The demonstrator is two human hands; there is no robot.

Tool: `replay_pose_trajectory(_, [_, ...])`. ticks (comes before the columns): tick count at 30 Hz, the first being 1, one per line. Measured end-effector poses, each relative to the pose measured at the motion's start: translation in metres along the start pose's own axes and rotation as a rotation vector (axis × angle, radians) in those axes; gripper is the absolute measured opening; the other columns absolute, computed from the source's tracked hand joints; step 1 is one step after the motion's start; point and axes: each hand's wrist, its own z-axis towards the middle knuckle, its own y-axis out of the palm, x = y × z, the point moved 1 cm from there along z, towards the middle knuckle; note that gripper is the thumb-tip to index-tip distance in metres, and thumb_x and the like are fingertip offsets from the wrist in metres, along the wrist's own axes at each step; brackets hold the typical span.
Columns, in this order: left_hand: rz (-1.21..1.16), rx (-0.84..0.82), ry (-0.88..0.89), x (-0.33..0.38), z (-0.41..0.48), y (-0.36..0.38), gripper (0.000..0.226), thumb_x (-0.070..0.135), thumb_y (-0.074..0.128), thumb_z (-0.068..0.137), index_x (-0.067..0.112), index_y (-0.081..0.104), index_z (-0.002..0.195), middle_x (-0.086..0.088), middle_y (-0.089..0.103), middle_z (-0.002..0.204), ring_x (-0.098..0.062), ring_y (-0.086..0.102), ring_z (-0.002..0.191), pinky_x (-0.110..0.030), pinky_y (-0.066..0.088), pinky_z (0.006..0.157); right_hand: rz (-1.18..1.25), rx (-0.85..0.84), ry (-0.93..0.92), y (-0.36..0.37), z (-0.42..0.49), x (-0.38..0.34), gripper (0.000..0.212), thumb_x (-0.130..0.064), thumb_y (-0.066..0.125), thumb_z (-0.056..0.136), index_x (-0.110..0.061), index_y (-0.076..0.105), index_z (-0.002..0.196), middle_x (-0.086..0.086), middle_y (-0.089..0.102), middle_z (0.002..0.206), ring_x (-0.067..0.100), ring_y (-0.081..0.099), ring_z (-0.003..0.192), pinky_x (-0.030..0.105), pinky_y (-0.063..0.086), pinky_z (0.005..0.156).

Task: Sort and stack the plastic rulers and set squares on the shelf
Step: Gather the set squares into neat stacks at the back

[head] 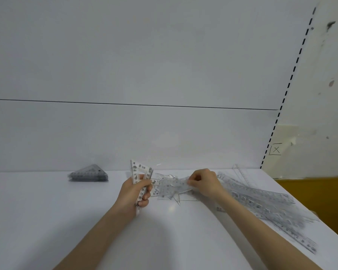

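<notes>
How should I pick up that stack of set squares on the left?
Probably from the front: the stack of set squares lies flat, long edge facing you, point toward the back wall. Pinch that long edge mid-length, thumb on top, fingers under.

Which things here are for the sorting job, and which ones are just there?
For the job: held set squares in the left hand; loose piece pinched by the right hand; set-square stack; ruler pile; shelf.
Just there: X mark; slotted strip.
</notes>
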Motion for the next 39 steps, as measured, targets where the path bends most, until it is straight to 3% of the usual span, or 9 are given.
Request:
replay_pose_trajectory(5, [0.005,-0.023,0.019,-0.001,0.0,0.0,0.018,-0.001,0.056,0.088,0.008,0.045,0.078,-0.009,0.049,0.062,-0.013,0.034,0.039,-0.015,0.021,0.036,0.208,0.01,0.043,-0.017,-0.009,-0.007,0.025,-0.019,0.063,0.091,-0.017,0.061,0.066,-0.003,0.063,0.076,0.01,0.049,0.063,0.016,0.036,0.054])
replay_pose_trajectory(12, [0.008,-0.072,0.06,0.004,-0.003,0.019,0.021,0.021,0.065,0.088,0.009,0.048,0.082,-0.008,0.05,0.065,-0.012,0.036,0.042,-0.017,0.023,0.036,0.82,0.131,0.12,0.002,-0.039,-0.038,0.017,-0.01,0.061,0.093,-0.009,0.063,0.076,0.0,0.059,0.069,0.01,0.051,0.059,0.019,0.041,0.053])
replay_pose_trajectory(15, [0.024,-0.069,0.098,0.009,-0.005,0.03,0.024,0.028,0.065,0.088,0.009,0.05,0.086,-0.007,0.05,0.065,-0.012,0.037,0.044,-0.018,0.025,0.036,0.933,0.136,0.167,0.021,-0.055,-0.057,0.016,-0.01,0.063,0.091,-0.009,0.063,0.076,0.0,0.06,0.064,0.01,0.055,0.058,0.02,0.044,0.051])
replay_pose_trajectory(22, [0.04,0.032,0.148,0.013,-0.004,0.042,0.02,0.017,0.065,0.086,0.006,0.057,0.072,-0.01,0.053,0.066,-0.022,0.046,0.049,-0.023,0.034,0.042,0.556,0.154,0.029,0.051,-0.07,-0.075,0.017,-0.021,0.062,0.084,-0.011,0.066,0.071,0.001,0.068,0.068,0.008,0.057,0.063,0.024,0.044,0.065])
replay_pose_trajectory(27, [-0.023,0.056,0.139,0.002,-0.002,0.041,0.017,0.018,0.067,0.086,0.006,0.06,0.095,-0.01,0.057,0.077,-0.024,0.058,0.073,-0.032,0.05,0.06,0.347,0.158,-0.096,0.063,-0.076,-0.071,0.031,-0.027,0.054,0.093,-0.018,0.053,0.064,-0.007,0.051,0.058,0.006,0.044,0.056,0.026,0.034,0.058])
replay_pose_trajectory(31, [0.017,0.025,0.133,0.003,-0.003,0.043,0.012,0.02,0.06,0.091,0.009,0.058,0.092,-0.015,0.054,0.074,-0.022,0.057,0.059,-0.039,0.044,0.068,0.27,0.183,-0.138,0.06,-0.07,-0.066,0.029,-0.029,0.052,0.095,-0.026,0.05,0.066,-0.01,0.059,0.063,0.003,0.048,0.058,0.025,0.037,0.06])
replay_pose_trajectory(34, [0.055,-0.041,0.134,0.004,-0.006,0.042,0.013,0.021,0.052,0.096,0.009,0.055,0.09,-0.006,0.051,0.058,-0.009,0.043,0.037,-0.034,0.034,0.057,0.076,0.195,-0.22,0.059,-0.065,-0.062,0.023,-0.032,0.048,0.096,-0.023,0.051,0.074,-0.006,0.068,0.077,0.009,0.059,0.073,0.032,0.047,0.069])
replay_pose_trajectory(37, [0.107,-0.052,0.164,0.002,-0.007,0.041,0.02,0.024,0.049,0.098,0.009,0.051,0.086,-0.002,0.049,0.054,-0.011,0.042,0.043,-0.025,0.03,0.045,-0.072,0.234,-0.282,0.058,-0.065,-0.061,0.023,-0.036,0.047,0.094,-0.023,0.05,0.076,-0.007,0.067,0.08,0.013,0.057,0.077,0.032,0.045,0.071])
replay_pose_trajectory(39, [0.125,-0.03,0.16,-0.001,-0.006,0.038,0.019,0.025,0.049,0.098,0.008,0.052,0.09,-0.003,0.051,0.057,-0.015,0.044,0.047,-0.024,0.032,0.045,-0.093,0.233,-0.29,0.053,-0.064,-0.062,0.031,-0.043,0.052,0.091,-0.025,0.047,0.066,-0.008,0.059,0.066,0.009,0.05,0.065,0.028,0.04,0.063])
